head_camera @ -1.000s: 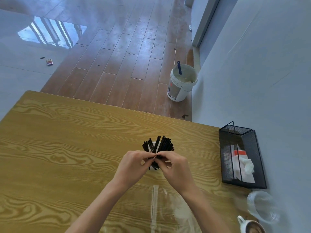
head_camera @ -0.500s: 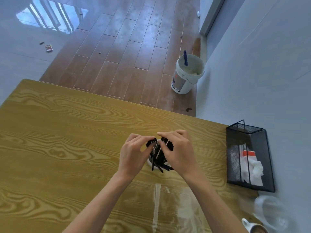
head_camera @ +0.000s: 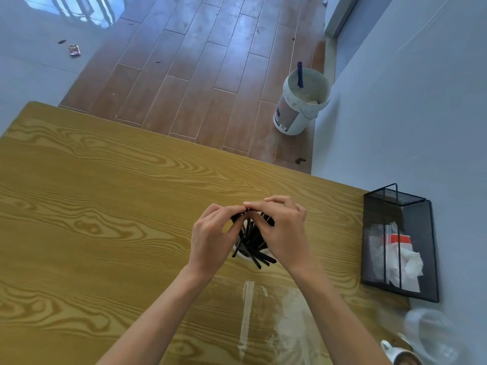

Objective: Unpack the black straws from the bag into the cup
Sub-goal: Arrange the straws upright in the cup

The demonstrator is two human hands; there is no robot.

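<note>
Over the cup (head_camera: 243, 255) on the desk (head_camera: 105, 206), my left hand (head_camera: 213, 241) and right hand (head_camera: 283, 233) pinch the black straws (head_camera: 253, 241), settling them; next, I judge, release gently.

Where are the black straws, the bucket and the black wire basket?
black straws (head_camera: 251, 239), head view, middle of the bundle.
bucket (head_camera: 292, 117), head view, its outer wall.
black wire basket (head_camera: 375, 233), head view, its mesh side.
</note>
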